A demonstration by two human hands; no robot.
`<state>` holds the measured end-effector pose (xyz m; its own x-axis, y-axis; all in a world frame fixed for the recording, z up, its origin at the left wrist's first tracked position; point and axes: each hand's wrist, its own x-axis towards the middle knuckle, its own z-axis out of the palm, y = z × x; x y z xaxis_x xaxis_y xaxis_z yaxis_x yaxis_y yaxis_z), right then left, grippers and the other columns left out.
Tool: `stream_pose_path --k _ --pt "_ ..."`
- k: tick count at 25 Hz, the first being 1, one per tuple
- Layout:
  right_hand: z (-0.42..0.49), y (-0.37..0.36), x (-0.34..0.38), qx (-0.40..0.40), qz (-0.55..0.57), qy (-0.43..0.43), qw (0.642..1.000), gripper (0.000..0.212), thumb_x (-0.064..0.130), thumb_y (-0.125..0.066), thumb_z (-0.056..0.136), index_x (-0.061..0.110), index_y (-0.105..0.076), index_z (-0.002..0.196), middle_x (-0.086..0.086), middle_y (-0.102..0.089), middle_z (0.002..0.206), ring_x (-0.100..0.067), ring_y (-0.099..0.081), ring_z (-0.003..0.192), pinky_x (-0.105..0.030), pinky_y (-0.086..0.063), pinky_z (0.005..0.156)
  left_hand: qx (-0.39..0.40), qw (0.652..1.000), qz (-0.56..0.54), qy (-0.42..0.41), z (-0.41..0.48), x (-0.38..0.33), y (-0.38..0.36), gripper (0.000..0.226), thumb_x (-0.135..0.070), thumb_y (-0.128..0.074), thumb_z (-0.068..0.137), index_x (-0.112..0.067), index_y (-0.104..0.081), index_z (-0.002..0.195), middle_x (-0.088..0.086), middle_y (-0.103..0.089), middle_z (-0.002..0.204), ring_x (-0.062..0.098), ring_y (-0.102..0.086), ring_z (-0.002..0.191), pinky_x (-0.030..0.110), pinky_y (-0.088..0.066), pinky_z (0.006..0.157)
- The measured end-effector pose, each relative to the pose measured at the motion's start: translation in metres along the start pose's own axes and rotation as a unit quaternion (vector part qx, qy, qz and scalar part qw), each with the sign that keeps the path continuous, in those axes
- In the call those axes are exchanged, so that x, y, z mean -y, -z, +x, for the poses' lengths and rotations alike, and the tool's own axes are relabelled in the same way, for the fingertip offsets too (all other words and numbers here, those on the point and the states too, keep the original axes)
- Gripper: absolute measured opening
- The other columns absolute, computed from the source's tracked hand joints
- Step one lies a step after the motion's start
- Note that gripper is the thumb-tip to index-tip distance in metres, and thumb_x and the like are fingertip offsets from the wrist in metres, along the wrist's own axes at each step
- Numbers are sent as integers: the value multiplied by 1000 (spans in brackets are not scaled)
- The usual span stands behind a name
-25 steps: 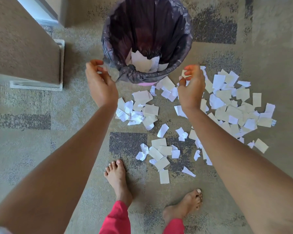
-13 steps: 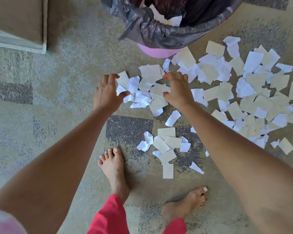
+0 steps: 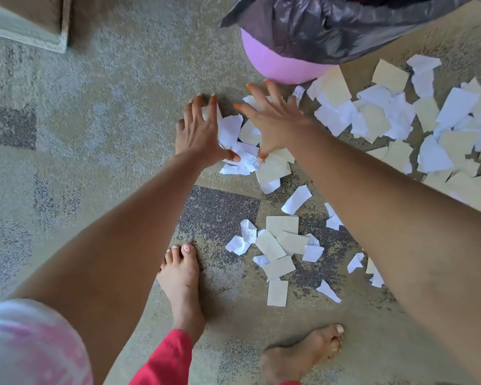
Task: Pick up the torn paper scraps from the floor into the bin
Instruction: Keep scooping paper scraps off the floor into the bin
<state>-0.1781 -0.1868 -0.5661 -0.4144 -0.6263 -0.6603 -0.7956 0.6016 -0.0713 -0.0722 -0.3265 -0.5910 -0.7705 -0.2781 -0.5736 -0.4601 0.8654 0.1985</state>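
Note:
White and beige torn paper scraps lie on the carpet in front of the pink bin [image 3: 278, 66], which is lined with a black bag [image 3: 331, 26]. My left hand [image 3: 199, 132] lies flat with spread fingers on the left side of a small heap of scraps [image 3: 247, 151]. My right hand [image 3: 275, 122] is spread flat over the same heap from the right, thumb touching the paper. A larger spread of scraps [image 3: 417, 126] covers the floor to the right. A smaller cluster [image 3: 278, 245] lies near my feet.
My bare left foot [image 3: 181, 279] and right foot [image 3: 300, 354] stand on the patterned carpet [image 3: 95, 134] just below the scraps. A piece of furniture with a light base [image 3: 25, 29] stands at the top left.
The camera has dropped closer to the floor. Both hands came down from the bin's rim to the heap in front of it and now lie spread flat on it.

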Motion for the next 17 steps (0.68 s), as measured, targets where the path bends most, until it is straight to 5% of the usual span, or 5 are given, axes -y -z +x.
stream_pose_path --k 10,17 --pt "-32 -39 6 -2 -24 -13 1000 109 42 -89 45 25 -28 134 -11 -18 145 -34 -24 132 -55 -42 90 -44 999 -2 -13 -27 -19 -28 127 -53 -84 56 -20 -8 153 11 -34 139 34 -35 124 47 -38 97" --pt "-63 -76 9 -38 39 -59 997 73 25 -81 68 19 -36 125 -14 -33 132 -33 -34 122 -49 -45 78 -39 997 39 -52 -54 -41 -54 83 -43 -85 62 -19 -41 128 11 -39 130 32 -39 117 45 -38 92"
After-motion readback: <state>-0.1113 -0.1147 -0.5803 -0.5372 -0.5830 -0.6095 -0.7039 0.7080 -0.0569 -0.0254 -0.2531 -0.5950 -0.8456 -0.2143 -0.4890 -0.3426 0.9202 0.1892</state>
